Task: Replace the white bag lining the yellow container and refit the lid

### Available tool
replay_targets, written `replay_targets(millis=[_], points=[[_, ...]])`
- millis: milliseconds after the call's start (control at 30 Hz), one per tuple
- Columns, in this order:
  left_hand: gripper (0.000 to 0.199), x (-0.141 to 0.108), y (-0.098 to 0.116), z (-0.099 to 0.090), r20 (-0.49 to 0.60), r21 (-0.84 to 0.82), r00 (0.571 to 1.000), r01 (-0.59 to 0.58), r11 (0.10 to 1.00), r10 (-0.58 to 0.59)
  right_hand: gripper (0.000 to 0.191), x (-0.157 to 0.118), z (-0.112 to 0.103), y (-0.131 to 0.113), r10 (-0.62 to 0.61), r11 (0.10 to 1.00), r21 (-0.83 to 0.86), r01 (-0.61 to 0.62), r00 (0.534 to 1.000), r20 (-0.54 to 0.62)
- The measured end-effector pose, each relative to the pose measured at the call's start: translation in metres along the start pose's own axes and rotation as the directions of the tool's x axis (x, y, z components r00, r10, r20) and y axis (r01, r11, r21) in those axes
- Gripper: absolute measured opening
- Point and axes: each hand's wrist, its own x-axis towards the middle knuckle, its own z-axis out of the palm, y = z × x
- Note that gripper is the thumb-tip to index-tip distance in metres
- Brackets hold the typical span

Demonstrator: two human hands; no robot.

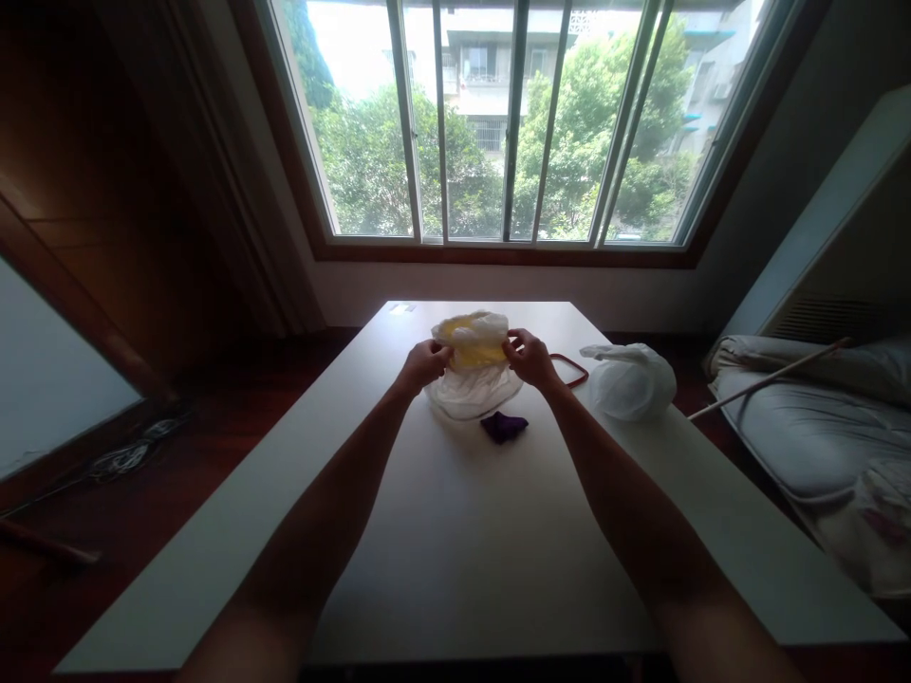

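Near the far end of the table, a white, thin, crumpled bag (474, 391) stands with its upper part raised, and something yellow (478, 355) shows at its mouth. My left hand (427, 363) pinches the bag's left edge, fingers closed. On the opposite edge, my right hand (529, 359) is closed in a similar pinch. What the yellow part is, I cannot make out. Just in front of the bag lies a small crumpled dark purple cloth (504, 427). Beside my right wrist is a reddish-brown frame-like loop (578, 381), partly hidden by the hand.
A knotted translucent white plastic bag (632, 384) sits at the white table's (484, 569) right edge. Beyond that edge, a stick (769, 379) leans across wrapped bedding (804, 417). A window (512, 123) is ahead; cables (128, 455) lie on the floor at left.
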Motion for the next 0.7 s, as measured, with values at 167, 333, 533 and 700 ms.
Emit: replay_targets(millis=[167,333,533,700], points=[[0.019,-0.005,-0.009,0.010,-0.239,0.177,0.949,-0.166,0.970,0.206,0.046,-0.003,0.014,0.016,0.019,0.992,0.124,-0.023,0.999,0.031],[0.020,-0.006,-0.019,0.021,-0.290,0.162,0.931,-0.179,0.970,0.221,0.041,-0.007,0.011,0.014,0.019,0.993,0.115,-0.009,0.996,-0.086],[0.020,-0.007,-0.023,0.027,-0.269,0.178,0.936,-0.184,0.967,0.228,0.037,-0.019,0.002,-0.019,-0.257,0.966,-0.056,0.254,0.965,-0.060],[0.019,-0.012,-0.018,0.031,-0.212,0.165,0.943,-0.224,0.960,0.257,0.040,-0.022,0.022,-0.030,-0.270,0.941,-0.139,0.308,0.933,0.239]])
